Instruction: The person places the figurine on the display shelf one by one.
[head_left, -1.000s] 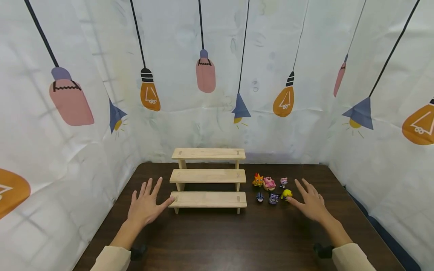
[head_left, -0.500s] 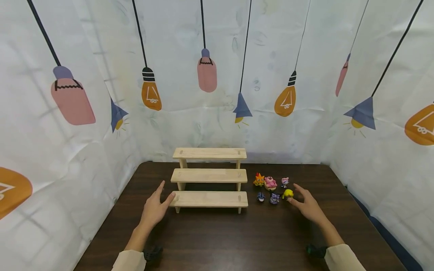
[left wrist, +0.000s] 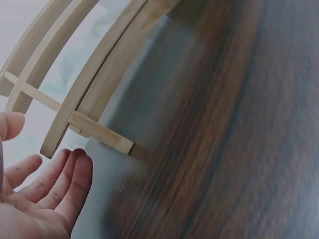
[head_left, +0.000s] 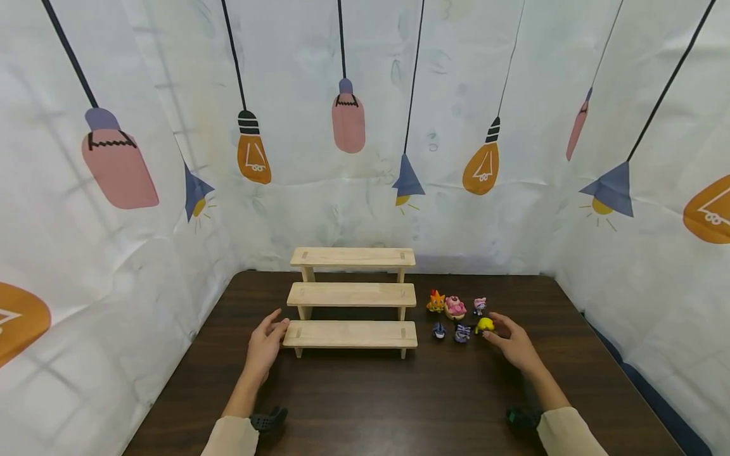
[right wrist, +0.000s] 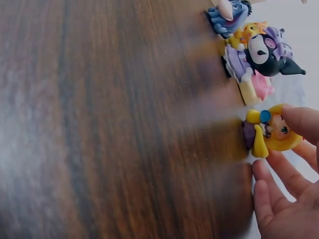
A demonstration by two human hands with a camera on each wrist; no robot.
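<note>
The right hand [head_left: 516,346] is at the right side of a yellow-haired toy figure [right wrist: 274,133]. Its thumb and fingers bend round the figure's head, on two sides of it. I can't tell if they squeeze it or only sit close. The figure is on the dark wooden bench [head_left: 365,405], at the near right of a little bunch of toys. Just to its left is a black-and-purple figure [right wrist: 249,59], then a blue donkey figure [right wrist: 228,19]. In the far row are an orange figure [head_left: 436,302], a round pink figure [head_left: 455,308] and a small pink-and-white figure [head_left: 480,306].

The yellow-haired toy figure looks like hard, smooth plastic, so I think it is light and stiff. It might slip or tip over. The big head looks like a good place to pinch, with a gentle squeeze from both sides.

The left hand [head_left: 264,348] is by the left end of the near step [head_left: 350,329] of a wooden stand [head_left: 350,294]. Its thumb and fingers are apart and hold nothing. I can't tell if they touch the wood. The stand looks stiff and fairly light, and that end seems easy to hold.
</note>
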